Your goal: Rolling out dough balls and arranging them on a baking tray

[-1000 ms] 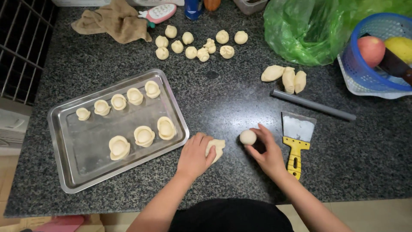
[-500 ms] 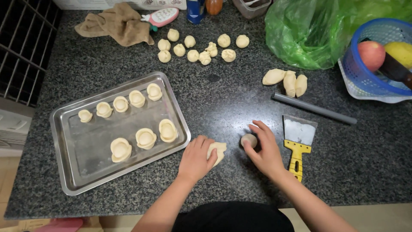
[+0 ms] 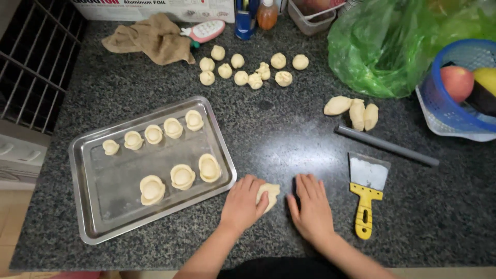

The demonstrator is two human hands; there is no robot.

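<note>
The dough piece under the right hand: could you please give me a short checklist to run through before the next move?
1. Right hand flat, palm down on the counter: ok.
2. Dough ball beneath that palm: cannot tell, it is hidden.
3. Left hand resting on a flattened dough piece: ok.
4. Free space on the metal tray, which holds eight shaped pieces: ok.
5. Yellow-handled scraper lying apart from the right hand, untouched: ok.
6. Grey rolling rod lying clear of both hands: ok.
</note>
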